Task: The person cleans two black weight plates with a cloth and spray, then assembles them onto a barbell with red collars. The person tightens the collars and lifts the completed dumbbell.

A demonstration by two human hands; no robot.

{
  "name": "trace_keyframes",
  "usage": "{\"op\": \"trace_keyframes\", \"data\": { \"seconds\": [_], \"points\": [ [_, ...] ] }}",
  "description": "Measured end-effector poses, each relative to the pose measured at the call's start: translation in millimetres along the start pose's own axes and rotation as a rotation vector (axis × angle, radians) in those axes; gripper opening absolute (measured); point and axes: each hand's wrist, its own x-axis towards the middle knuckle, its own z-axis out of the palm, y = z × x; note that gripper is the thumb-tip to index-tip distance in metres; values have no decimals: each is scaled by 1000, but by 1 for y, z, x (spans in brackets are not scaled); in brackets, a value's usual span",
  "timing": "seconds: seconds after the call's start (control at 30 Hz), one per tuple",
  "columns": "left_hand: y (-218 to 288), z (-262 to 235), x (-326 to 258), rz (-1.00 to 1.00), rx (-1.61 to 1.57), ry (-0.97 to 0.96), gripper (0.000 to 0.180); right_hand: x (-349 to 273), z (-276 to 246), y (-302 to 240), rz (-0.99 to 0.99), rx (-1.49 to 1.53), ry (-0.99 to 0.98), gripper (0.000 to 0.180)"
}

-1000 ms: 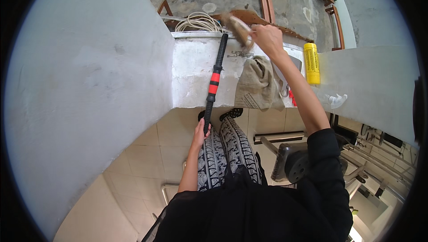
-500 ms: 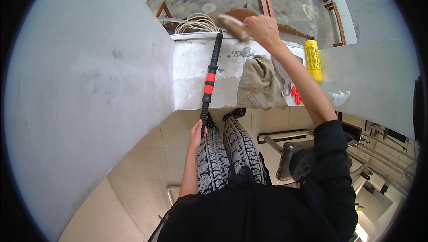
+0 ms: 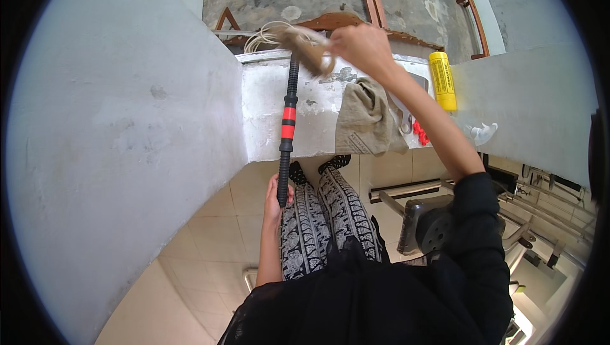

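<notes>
My left hand (image 3: pixel 274 196) is closed round the lower end of a black dumbbell bar (image 3: pixel 288 122) with ridged, threaded ends and two red bands in its middle. The bar stretches away from me over the white ledge (image 3: pixel 264 91). In my right hand (image 3: pixel 363 47), a brown brush (image 3: pixel 308 56) is gripped by its pale handle; motion blurs it. Its head is at the bar's far end and partly covers it. Below my right forearm lies a crumpled olive-grey cloth (image 3: pixel 363 122) on the ledge.
Right of the cloth lie a pair of scissors (image 3: pixel 405 122) and red star-shaped nuts (image 3: pixel 420 134). A yellow bottle (image 3: pixel 443 81) and a spray bottle (image 3: pixel 484 134) are farther right. Coiled white cable (image 3: pixel 260 39) lies beyond the ledge. Exercise equipment (image 3: pixel 426 227) stands on the floor at right.
The brush in my right hand has moved left, onto the bar's far end. The bar has shifted slightly left and toward me, its lower end now showing past my left fingers.
</notes>
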Motion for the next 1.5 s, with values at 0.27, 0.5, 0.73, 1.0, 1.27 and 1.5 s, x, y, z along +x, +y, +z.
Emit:
{"op": "trace_keyframes", "data": {
  "seconds": [0.27, 0.5, 0.73, 1.0, 1.27, 1.5],
  "points": [
    [-9, -23, -5, -232, -454, -270, 60, -76, 14, -91, -499, 164, -427, 15],
    [13, -8, -18, -223, -393, -191, 43, 20, 21, 15, 46, -79, 137, 18],
    [13, -8, -25, -134, -136, -94, 32, 9, 46, -37, -87, 273, -295, 32],
    [3, -20, -31, -140, -130, -37, 35, 22, 2, -35, 27, 10, 64, 24],
    [-4, -18, -29, -319, -227, -69, 37, -71, 35, -61, -227, 293, -516, 25],
    [12, -15, -28, -152, -235, -99, 43, -62, -13, 51, 405, 410, 493, 30]
  ]
}}
